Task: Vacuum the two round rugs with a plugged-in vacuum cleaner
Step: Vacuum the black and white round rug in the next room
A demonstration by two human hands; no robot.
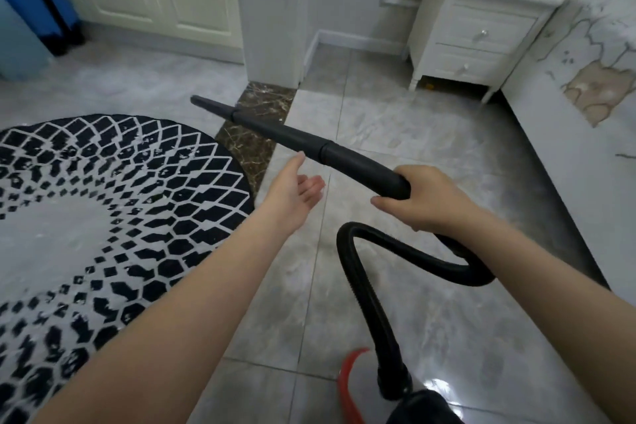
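One round rug (103,217); one vacuum wand (309,144), right hand (423,198) gripping.

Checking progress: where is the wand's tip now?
Upper left of centre in the head view, the wand's tip hangs over bare floor just beyond the round rug.

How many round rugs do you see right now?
1. A black-and-white rug lies on the floor at left, cut off by the frame edge, beside the left hand. The second rug is out of view.

No legible txt, labels or nos. anywhere.
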